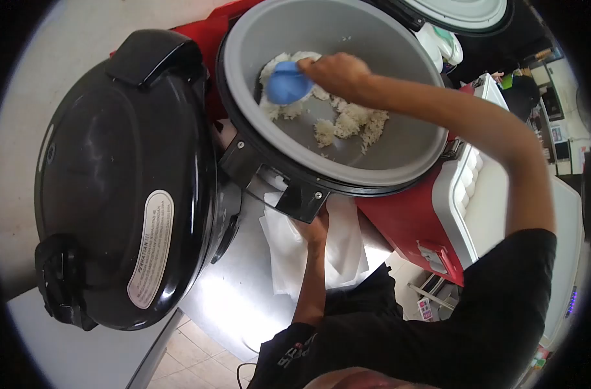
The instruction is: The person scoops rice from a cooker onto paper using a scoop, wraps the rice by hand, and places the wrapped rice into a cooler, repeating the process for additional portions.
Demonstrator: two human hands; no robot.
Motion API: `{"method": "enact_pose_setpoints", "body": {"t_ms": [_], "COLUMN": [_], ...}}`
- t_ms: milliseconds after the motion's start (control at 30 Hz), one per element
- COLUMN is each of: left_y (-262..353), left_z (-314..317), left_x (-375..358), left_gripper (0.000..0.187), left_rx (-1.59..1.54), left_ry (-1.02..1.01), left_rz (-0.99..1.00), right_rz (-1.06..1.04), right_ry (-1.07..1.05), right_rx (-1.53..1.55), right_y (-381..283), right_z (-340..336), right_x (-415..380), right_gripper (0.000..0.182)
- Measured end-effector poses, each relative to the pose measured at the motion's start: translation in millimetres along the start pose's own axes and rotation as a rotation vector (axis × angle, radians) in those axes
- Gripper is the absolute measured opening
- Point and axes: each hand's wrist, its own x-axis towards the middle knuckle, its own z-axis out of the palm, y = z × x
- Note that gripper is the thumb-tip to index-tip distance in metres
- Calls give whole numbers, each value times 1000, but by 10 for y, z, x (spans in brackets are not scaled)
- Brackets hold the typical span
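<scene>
The blue scoop (287,83) is in the right hand (337,76), whose fingers are closed around its handle. The scoop is inside the big gray pot (399,58), over a pile of white rice (272,109). More lumps of rice (354,121) lie on the bottom of the pot, near the scoop. The left hand (315,225) is lower down, outside the pot, below its black handle (279,194) and by the white paper sheets (344,249). The handle hides its fingers, so I cannot tell if they are open or holding something. The sheets lie on the shiny tabletop (234,292). A big black cooker (114,162) with its lid shut is beside the pot, and a red box (405,217) is on the other side.
</scene>
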Motion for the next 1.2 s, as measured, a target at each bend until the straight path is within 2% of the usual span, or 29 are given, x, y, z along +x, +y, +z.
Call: {"method": "enact_pose_setpoints", "body": {"t_ms": [67, 100, 167, 233, 300, 367, 433, 500, 567, 600, 633, 667, 700, 767, 800, 867, 900, 967, 1000, 1033, 1067, 1100, 1167, 1200], "left_y": [-57, -63, -43, -49, -91, -32, -24, 5, 33, 3, -28, -43, -61, -67, -55, -25, -27, -58, -75, -102, -109, -118, -96, -89], "left_z": [62, 69, 97, 145, 132, 89, 84, 109, 127, 121, 121, 149, 165, 126, 122, 150, 156, 165, 165, 173, 180, 183, 186, 192], "left_x": [-19, -37, -42, -45, -67, -31, -27, 15, -34, -56, -59, -41, -45, -53, -36, -59, -62, -70, -78, -96, -103, -119, -117, -94], "left_gripper": [77, 77, 77, 78, 78, 79, 80, 81, 82, 82, 82, 82, 82, 80, 80, 78, 78, 77, 77, 77, 76, 76, 74, 74], "left_rx": [92, 83, 30, 33, 53, 104, 108, 113, -418, -411, -268, -129, -128, -55, -52, -470, -469, -43, -40, 137, 313, 316, 187, 192], "left_ry": [78, 77, 38, 41, 27, 10, 31, 59, 41, 40, 39, 45, 48, 79, 83, 49, 45, 95, 92, 95, 97, 92, 10, 10], "left_rz": [122, 118, -40, -61, -60, 20, 44, 74, -206, -207, -145, -85, -87, 53, 54, -175, -172, 38, 42, 113, 186, 189, 56, 61], "right_rz": [45, 114, 179, 232, -85, 252, -214, 187, 238, 296, 292, 295, 300, 298, 325, 368, 370, 415, 438, 436, 527, 612, 578, 539], "right_ry": [-110, -97, -86, 200, -462, -404, -322, -563, -590, -618, -618, -692, -770, -786, -795, -812, -810, -714, -605, -603, -496, -394, -387, -381], "right_rx": [-64, -37, -24, -32, 256, 898, 1013, 1377, 1495, 1606, 1609, 1771, 1936, 1978, 2055, 2180, 2184, 2183, 2074, 2077, 1896, 1712, 1664, 1612], "right_y": [245, 416, 735, 797, 674, 236, 14, -409, -491, -503, -465, -366, -279, -148, -81, 58, 113, 209, 252, 233, 195, 138, -89, -170], "right_z": [-111, -112, 75, 335, 408, 437, 552, 248, 36, -43, -47, -37, -28, -111, -148, -193, -191, -159, -65, 9, 91, 181, 309, 339], "right_x": [-70, -109, -178, -224, -168, -185, -106, -82, -196, -219, -215, -208, -220, -287, -297, -324, -325, -313, -291, -244, -193, -149, -17, 52], "right_gripper": [27, 29, 32, 35, 31, 25, 27, 27, 24, 21, 21, 17, 13, 12, 12, 12, 12, 11, 12, 12, 12, 12, 11, 11]}}
